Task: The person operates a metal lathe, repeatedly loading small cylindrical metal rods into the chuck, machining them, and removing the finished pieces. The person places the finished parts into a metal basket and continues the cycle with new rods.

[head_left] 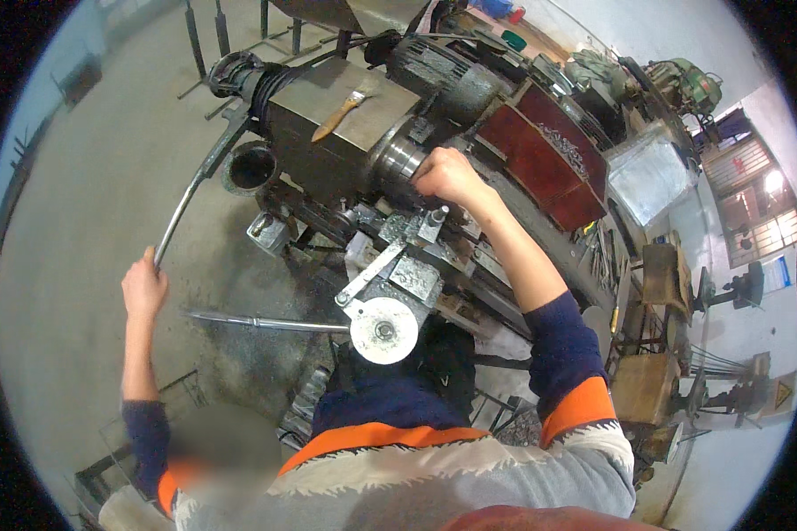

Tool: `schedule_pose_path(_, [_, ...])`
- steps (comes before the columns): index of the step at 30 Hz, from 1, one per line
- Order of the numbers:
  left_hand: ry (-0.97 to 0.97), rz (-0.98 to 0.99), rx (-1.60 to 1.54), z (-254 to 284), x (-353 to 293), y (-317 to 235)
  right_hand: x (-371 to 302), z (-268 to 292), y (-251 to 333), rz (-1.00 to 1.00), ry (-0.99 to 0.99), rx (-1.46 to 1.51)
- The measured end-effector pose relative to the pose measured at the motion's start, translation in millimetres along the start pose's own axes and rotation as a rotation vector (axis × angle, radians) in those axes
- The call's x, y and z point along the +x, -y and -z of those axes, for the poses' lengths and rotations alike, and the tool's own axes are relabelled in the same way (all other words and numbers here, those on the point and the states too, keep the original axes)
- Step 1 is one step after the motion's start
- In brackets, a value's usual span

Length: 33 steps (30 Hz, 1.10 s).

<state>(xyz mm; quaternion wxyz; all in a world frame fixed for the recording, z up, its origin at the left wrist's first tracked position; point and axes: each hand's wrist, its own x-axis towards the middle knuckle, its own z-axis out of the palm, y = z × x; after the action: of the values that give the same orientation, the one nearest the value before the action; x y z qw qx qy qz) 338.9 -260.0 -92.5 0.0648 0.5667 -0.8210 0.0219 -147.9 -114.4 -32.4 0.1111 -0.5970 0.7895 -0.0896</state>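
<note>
My left hand is wrapped round the end of a long metal lever, out to the left of a lathe. The lever runs up to a joint beside the headstock. My right hand is closed in front of the round steel spindle nose; its fingers hide whatever they pinch there. Just below that hand sits the tool post with a flat handle. Nearest my body is a pale round disc, with a long bar pointing left from beside it.
A wooden-handled brush lies on the headstock. Behind the lathe stand a motor and a dark red metal bin with metal chips. A plastic-wrapped package and more machines stand at right.
</note>
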Motion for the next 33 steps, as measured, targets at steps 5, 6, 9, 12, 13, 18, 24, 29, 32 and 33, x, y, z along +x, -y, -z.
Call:
schedule_pose_path(5, [-0.02, 0.056, 0.335, -26, 109, 117, -5, 7, 8, 0.213, -0.032, 0.041])
schedule_pose_path(6, [0.007, 0.065, 0.361, -32, 128, 119, -3, 0, -4, 0.15, -0.064, 0.036])
schedule_pose_path(9, [-0.101, 0.264, 0.23, -37, 159, 118, -3, 8, 2, -0.002, -0.027, 0.064])
schedule_pose_path(12, [0.035, 0.359, 0.163, -25, 167, 110, -2, 1, 0, 0.121, -0.069, -0.06])
schedule_pose_path(13, [0.023, 0.288, 0.082, -27, 170, 104, -4, 3, 2, 0.054, -0.048, -0.028])
schedule_pose_path(18, [-0.518, -0.379, -0.485, -63, 151, 14, -27, 16, 0, 0.014, -0.103, 0.122])
schedule_pose_path(24, [0.411, -0.203, -0.222, -174, 101, -112, -130, 44, -56, 0.014, -0.488, 0.195])
schedule_pose_path(29, [0.325, -0.503, 0.137, -183, 130, -119, -256, 38, -105, -0.302, -0.481, 0.163])
schedule_pose_path(32, [0.293, -0.452, 0.135, -201, 130, -109, -322, 19, -149, -0.586, -0.489, 0.234])
schedule_pose_path(33, [0.284, -0.403, 0.105, -203, 127, -105, -346, 14, -163, -0.603, -0.521, 0.188])
